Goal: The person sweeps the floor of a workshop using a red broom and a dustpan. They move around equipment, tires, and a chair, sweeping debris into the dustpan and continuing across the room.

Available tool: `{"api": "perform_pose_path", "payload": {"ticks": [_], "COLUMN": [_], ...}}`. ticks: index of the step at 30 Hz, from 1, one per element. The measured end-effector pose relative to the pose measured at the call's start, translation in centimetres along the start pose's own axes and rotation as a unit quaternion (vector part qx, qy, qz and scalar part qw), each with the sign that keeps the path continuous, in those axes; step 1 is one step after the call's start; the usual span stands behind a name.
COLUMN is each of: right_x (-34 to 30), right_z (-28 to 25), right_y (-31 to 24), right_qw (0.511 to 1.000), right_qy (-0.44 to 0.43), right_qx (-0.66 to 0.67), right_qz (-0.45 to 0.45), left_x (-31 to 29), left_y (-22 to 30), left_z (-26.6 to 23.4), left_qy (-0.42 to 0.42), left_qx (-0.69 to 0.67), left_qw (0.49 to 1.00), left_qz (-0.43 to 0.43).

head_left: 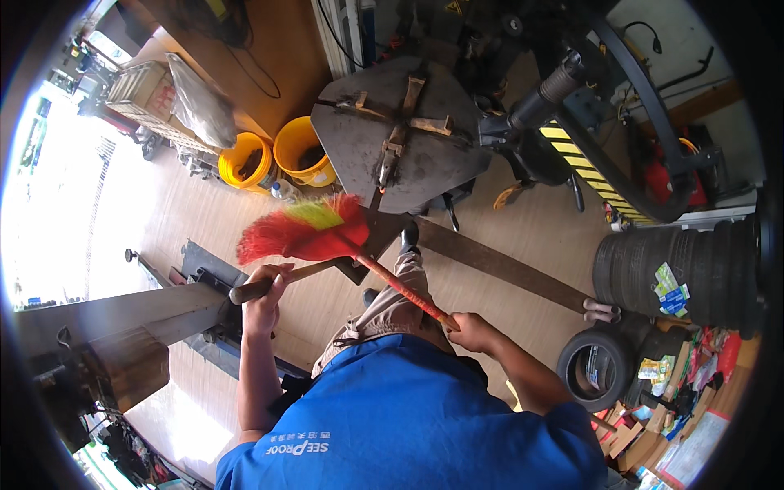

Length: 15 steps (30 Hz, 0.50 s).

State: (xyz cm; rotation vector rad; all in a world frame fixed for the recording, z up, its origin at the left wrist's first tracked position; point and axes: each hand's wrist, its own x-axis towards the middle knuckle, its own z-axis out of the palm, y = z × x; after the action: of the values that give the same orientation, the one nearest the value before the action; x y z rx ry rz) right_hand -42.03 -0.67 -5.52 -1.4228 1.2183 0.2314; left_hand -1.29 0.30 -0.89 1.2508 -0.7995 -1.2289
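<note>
My right hand (471, 333) is closed around the end of the red handle of a broom (400, 287). The broom's head, with red bristles and a yellow-green patch, is raised in front of me to the left. A wooden handle (306, 271) with a thicker dark end is in my left hand (266, 300), its fingers wrapped round it. It passes under the broom head toward a dark flat piece (353, 270); whether the two are joined I cannot tell. Beyond the broom stands a tyre changer turntable (343, 155) with metal clamps.
Two yellow buckets (306, 175) stand at the far left beside a bottle (283, 190). A dark floor strip (506, 269) runs right toward a row of tyres (678, 253). One tyre (596, 367) lies near piled packages. A metal arm (122, 318) juts in at left.
</note>
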Motion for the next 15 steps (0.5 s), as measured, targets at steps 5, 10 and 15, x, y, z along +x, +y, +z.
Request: {"api": "perform_pose_path", "payload": {"ticks": [5,10,15], "right_x": [5.3,8.1,2.4], "right_z": [-1.0,1.7,0.3], "right_y": [-2.6,-1.0,-2.0], "right_qw": [0.992,0.997,1.000], "right_qy": [0.119,0.080,-0.002], "right_qx": [-0.005,-0.014,0.016], "right_qz": [-0.028,-0.003,-0.015], "left_x": [0.2,0.5,0.1], "left_y": [-0.1,-0.2,0.2], "left_z": [0.4,-0.6,-0.3], "left_qy": [0.014,-0.002,0.018], "left_qx": [0.001,0.025,-0.005], "left_qw": [0.999,0.999,0.999], "left_qz": [-0.040,-0.022,-0.025]}}
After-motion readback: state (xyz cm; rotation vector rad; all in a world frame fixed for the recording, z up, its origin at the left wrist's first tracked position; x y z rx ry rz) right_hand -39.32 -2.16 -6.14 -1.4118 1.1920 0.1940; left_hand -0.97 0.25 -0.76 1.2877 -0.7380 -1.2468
